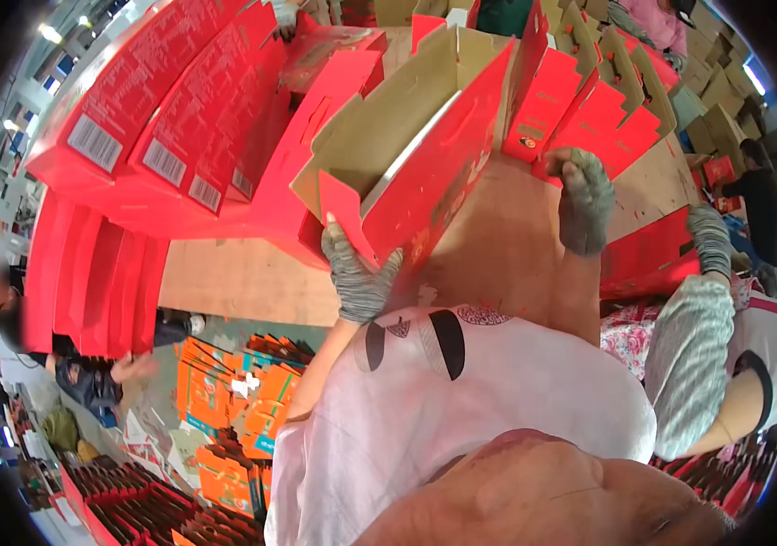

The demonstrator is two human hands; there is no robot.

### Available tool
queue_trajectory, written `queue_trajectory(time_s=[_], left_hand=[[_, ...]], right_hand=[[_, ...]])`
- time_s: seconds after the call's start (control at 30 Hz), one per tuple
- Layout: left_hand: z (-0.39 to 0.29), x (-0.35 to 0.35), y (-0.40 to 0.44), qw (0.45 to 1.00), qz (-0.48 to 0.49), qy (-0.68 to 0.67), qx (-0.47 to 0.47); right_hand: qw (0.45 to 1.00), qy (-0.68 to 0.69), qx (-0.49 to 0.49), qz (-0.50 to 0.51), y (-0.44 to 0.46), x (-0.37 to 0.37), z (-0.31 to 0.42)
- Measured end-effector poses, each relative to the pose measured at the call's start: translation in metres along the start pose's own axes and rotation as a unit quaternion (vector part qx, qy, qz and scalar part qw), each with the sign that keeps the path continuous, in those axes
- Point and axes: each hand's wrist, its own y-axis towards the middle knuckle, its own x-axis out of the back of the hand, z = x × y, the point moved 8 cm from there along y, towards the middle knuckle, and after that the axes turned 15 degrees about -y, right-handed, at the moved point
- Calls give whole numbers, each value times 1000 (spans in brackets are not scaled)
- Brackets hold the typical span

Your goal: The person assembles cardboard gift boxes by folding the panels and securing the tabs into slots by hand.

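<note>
A tall red carton (443,177) with a brown inside stands open at its top on the wooden table (243,278). Something white shows inside it. My left hand (357,273), in a grey glove with bare fingertips, grips the near end of this carton, thumb on its side. To the right of the carton, my right hand (583,200) is raised over the table in a matching glove. Its fingers are curled in, and whether anything is between them is too small to tell. Beyond it stand several open red cartons (548,100).
Closed red boxes (165,118) with barcodes stand at the left. At the right, a co-worker's gloved hand (709,238) is beside a red carton (648,255). Orange bags (206,387) lie below the table at the left. Other people are around.
</note>
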Motion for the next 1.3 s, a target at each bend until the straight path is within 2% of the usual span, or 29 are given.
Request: queue_trajectory(time_s=[0.07,0.13,0.17,0.2,0.23,0.27,0.3,0.37,0.4,0.43,0.47,0.5,0.53,0.6,0.63,0.67,0.7,0.73,0.77,0.83,0.87,0.93,0.97,1.07,1.13,1.23,1.3], left_hand=[[1,8,-7,1000,3,-2,27],[-9,16,-22,991,43,118,-47],[-26,31,-24,993,58,69,-73],[-28,47,-32,988,81,101,-79],[-26,65,-40,982,107,134,-81],[-22,89,-44,985,118,124,-31],[-15,110,-47,985,127,113,21],[22,153,-64,994,86,45,47],[9,160,-64,994,82,47,64],[-22,168,-51,977,97,189,31],[-43,171,-42,938,115,328,-6],[-47,173,-42,936,117,332,3],[-53,175,-40,964,100,245,13],[-49,178,-34,995,73,66,24],[-46,185,-37,995,73,66,27],[-32,192,-43,992,70,-2,102],[-19,197,-48,980,66,-72,175],[-7,203,-54,958,40,-72,276],[-1,209,-49,958,39,-73,276],[15,196,-49,894,171,-226,347],[17,198,-46,893,172,-226,348],[24,196,-48,837,163,-304,424],[25,193,-50,805,158,-341,460],[15,183,-41,811,100,-345,461],[14,183,-39,815,68,-352,456],[17,187,-43,826,56,-341,445],[14,190,-41,846,31,-335,413]], right_hand=[[992,4,-121,-25,1,14,-58],[989,11,-138,-41,7,19,-91],[986,19,-153,-61,12,21,-101],[986,20,-154,-57,16,18,-104],[987,-67,-144,-33,17,14,-104],[979,-154,-134,-6,16,8,-105],[978,-155,-141,1,13,5,-110],[990,-24,-43,132,11,-25,-104],[987,-22,-53,147,8,-29,-108],[970,42,-89,223,0,-43,-113],[943,107,-122,292,-10,-56,-116],[907,171,-151,353,-18,-70,-119],[879,159,-177,413,-22,-76,-126],[879,109,-190,424,-23,-80,-135],[879,59,-199,430,-25,-81,-138],[879,60,-200,430,-27,-80,-140],[876,67,-231,419,-30,-75,-146],[872,72,-259,408,-30,-71,-150],[872,72,-258,409,-26,-74,-140],[872,122,-207,427,-18,-78,-104],[872,121,-209,426,-15,-74,-99],[843,114,-185,492,-21,-77,-88],[844,115,-186,490,-19,-73,-83],[836,87,-197,504,-23,-61,-81],[810,-2,-241,535,-32,-54,-100],[843,70,-247,473,-27,-56,-94],[837,77,-248,482,-23,-64,-89]])
